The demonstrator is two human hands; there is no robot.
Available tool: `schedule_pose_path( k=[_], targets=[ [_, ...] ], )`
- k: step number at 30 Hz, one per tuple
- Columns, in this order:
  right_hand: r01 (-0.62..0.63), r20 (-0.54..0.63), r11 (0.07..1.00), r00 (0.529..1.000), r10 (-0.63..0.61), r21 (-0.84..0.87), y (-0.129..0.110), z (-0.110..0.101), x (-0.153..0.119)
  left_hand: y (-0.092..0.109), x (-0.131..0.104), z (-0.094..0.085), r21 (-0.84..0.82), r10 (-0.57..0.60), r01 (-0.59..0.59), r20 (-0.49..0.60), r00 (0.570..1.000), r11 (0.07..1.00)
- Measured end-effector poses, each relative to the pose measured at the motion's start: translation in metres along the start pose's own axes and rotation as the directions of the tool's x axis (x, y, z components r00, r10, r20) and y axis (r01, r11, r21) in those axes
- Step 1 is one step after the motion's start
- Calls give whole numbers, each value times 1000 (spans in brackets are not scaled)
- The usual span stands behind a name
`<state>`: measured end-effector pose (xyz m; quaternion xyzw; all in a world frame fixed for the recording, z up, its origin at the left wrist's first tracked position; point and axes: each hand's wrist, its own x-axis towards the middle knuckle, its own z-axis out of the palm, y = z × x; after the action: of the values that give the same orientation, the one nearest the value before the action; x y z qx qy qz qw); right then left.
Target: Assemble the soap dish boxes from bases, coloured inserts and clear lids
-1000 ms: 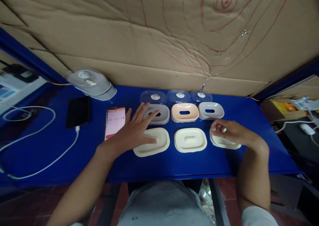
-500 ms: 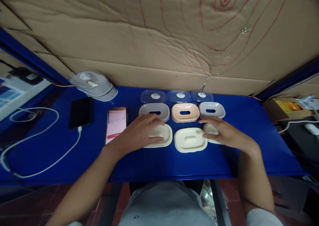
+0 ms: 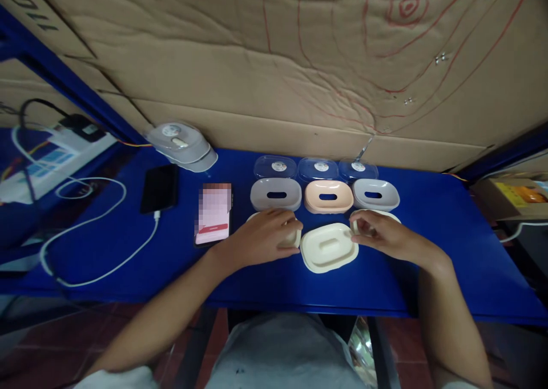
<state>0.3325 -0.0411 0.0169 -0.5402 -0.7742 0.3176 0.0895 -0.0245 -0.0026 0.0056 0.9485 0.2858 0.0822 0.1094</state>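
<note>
Nearest: my grey shirt (image 3: 282,352), red tiled floor (image 3: 406,375) under the front edge of the glossy blue tabletop (image 3: 265,289). Middle cream tray (image 3: 329,249) lies flat, uncovered, between my hands. Left grip (image 3: 261,237) arches over the left cream tray (image 3: 291,237), fingers and thumb parted; can't tell if it's clamped. Right grip (image 3: 389,237) is half-curled, narrow, at the right cream tray (image 3: 391,215); hold on it can't be told either. Lit phone (image 3: 214,212) left of the left grip; further left, black device (image 3: 159,188) plugged to a white cable (image 3: 157,215). Next row back: grey dish (image 3: 276,203), peach dish (image 3: 329,206), second grey dish (image 3: 377,203), all slotted. Clear lids (image 3: 319,169) with round stickers sit behind them. Grey stack (image 3: 192,155) at back left, power strip (image 3: 64,159) off to its left. Open carton (image 3: 509,200) off the right end. Farthest: creased cardboard wall (image 3: 214,69), red curves drawn on it.
</note>
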Motion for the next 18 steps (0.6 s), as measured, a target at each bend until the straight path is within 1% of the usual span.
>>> schedule_pose_path(
  k=[3,5,8,10,12,13,15,17,18],
  targets=[
    [-3,0,998,1000,3,66,4,-6,-2,-9,-6,-11,25,-81,83,-78,994,996],
    [0,-14,995,1000,1,101,2,-7,0,-15,-8,-18,56,-148,158,-148,978,986],
    [-1,-114,998,993,7,56,-9,-3,6,-25,-8,-27,104,-226,262,-272,935,960],
    [29,-202,1000,979,-28,1,-18,1,12,-33,-9,-30,129,-248,296,-296,923,947],
    [86,-264,996,960,-93,-36,-26,6,16,-41,-10,-34,114,-256,291,-251,933,950],
    [124,-270,991,954,-133,-49,-30,9,18,-44,-12,-35,78,-258,280,-217,942,957],
    [208,-228,975,948,-221,-80,-36,15,20,-47,-16,-38,-43,-248,245,-125,961,969],
    [290,-143,950,941,-305,-120,-41,24,21,-46,-21,-39,-165,-229,225,-10,973,960],
    [321,-94,937,937,-335,-138,-43,28,21,-43,-22,-39,-198,-228,232,45,973,952]
  ],
)
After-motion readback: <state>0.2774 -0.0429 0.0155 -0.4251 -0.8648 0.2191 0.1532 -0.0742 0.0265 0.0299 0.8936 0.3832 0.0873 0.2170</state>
